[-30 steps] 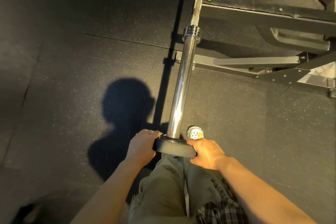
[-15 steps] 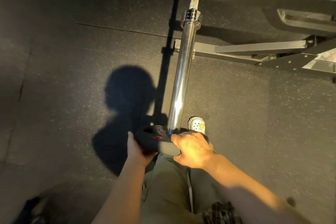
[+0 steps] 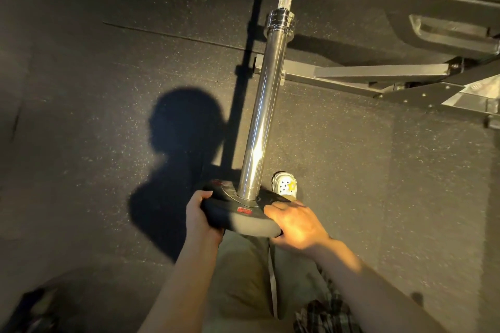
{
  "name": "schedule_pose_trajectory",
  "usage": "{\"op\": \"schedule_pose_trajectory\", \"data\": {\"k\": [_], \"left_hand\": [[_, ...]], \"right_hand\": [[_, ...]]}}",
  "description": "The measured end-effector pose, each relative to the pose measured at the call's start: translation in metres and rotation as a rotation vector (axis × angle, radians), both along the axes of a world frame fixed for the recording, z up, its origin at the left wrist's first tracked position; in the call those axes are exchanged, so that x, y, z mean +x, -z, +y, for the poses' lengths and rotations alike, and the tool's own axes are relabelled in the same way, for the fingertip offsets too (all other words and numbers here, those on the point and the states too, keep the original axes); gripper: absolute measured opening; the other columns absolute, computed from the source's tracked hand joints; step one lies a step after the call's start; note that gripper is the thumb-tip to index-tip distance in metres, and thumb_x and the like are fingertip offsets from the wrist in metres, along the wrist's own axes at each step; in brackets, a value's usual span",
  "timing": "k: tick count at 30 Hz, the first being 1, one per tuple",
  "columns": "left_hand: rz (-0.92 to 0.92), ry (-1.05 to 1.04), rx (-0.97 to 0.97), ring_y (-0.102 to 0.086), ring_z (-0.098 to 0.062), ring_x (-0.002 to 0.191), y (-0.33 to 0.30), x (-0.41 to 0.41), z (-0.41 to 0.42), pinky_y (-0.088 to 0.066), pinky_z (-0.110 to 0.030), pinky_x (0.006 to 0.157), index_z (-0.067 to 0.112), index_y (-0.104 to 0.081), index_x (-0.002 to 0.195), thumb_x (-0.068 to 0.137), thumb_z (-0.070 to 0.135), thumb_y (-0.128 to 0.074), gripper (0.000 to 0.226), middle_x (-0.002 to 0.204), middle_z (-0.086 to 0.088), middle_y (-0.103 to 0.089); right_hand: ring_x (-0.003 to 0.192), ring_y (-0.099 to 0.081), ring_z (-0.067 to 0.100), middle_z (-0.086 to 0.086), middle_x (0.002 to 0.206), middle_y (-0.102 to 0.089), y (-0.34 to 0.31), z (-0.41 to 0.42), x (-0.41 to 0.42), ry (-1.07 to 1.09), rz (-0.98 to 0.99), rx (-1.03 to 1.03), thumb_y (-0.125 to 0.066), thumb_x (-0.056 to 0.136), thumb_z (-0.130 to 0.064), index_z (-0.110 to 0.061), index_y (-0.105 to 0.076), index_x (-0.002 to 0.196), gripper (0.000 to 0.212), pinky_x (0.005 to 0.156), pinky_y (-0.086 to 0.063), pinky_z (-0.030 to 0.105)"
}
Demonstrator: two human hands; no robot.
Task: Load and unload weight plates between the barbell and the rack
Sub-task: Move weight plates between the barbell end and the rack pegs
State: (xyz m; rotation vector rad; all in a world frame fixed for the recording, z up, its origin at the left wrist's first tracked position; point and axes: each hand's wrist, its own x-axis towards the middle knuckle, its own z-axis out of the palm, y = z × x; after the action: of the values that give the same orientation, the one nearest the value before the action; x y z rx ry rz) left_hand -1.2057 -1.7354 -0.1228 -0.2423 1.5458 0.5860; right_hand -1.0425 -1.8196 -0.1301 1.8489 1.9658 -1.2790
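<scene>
At six o'clock, we gripped the weight plate [image 3: 240, 211] with both hands, left hand [image 3: 201, 220] and right hand [image 3: 295, 224] on opposite rims, keeping it square on the barbell sleeve [image 3: 263, 116].

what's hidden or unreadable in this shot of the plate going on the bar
- Head view: printing on the weight plate, including its red labels, is too small and blurred to read.
- Barbell sleeve tip: hidden inside the plate's hole.
- Left hand and right hand: the fingers under the plate are hidden by it.
- Rack: cut off by the top and right edges.
- Dark object at bottom left: blurred, cut off.
</scene>
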Motion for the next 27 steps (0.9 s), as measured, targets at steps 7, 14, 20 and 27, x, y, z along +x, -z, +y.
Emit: {"op": "schedule_pose_trajectory", "data": {"k": [7,14,20,27], "left_hand": [[-0.062,-0.038,0.062,-0.061,-0.029,0.088,0.002,0.016,0.012,-0.049,-0.046,0.093,0.011,-0.06,0.095,0.086,0.009,-0.052,0.012,0.095,-0.011,-0.062],[-0.087,-0.026,0.08,-0.061,-0.032,0.101,0.015,0.013,0.029,-0.05,-0.047,0.089,0.013,-0.061,0.111,0.087,0.022,-0.057,0.026,0.11,-0.012,-0.064],[-0.021,0.017,-0.017,-0.063,-0.034,0.1,0.019,0.02,0.042,-0.049,-0.048,0.091,0.016,-0.062,0.116,0.086,0.031,-0.065,0.034,0.108,-0.012,-0.066],[0.133,0.108,-0.153,-0.059,-0.032,0.1,0.03,0.027,0.065,-0.051,-0.048,0.086,0.021,-0.059,0.118,0.079,0.015,-0.067,0.041,0.111,-0.01,-0.061]], "right_hand": [[0.128,-0.037,0.018,-0.005,0.135,-0.038,0.009,-0.014,0.004,0.913,0.046,-0.069,-0.086,0.058,-0.028,-0.026,-0.036,0.137,0.094,0.103,-0.036,0.032],[0.067,-0.054,0.028,0.013,0.081,-0.056,0.004,-0.002,-0.031,2.431,1.213,-0.303,-0.036,0.066,0.015,-0.021,-0.048,0.104,0.054,0.053,-0.058,0.036],[0.105,-0.061,0.032,0.012,0.111,-0.065,0.007,0.028,-0.026,2.641,1.067,-0.342,-0.056,0.091,-0.039,-0.017,-0.059,0.115,0.033,0.092,-0.05,0.048],[0.105,-0.063,0.029,0.01,0.12,-0.065,0.085,0.052,-0.006,2.674,0.851,-0.442,-0.065,0.068,-0.024,-0.016,-0.06,0.12,0.053,0.103,-0.043,0.047]]}}
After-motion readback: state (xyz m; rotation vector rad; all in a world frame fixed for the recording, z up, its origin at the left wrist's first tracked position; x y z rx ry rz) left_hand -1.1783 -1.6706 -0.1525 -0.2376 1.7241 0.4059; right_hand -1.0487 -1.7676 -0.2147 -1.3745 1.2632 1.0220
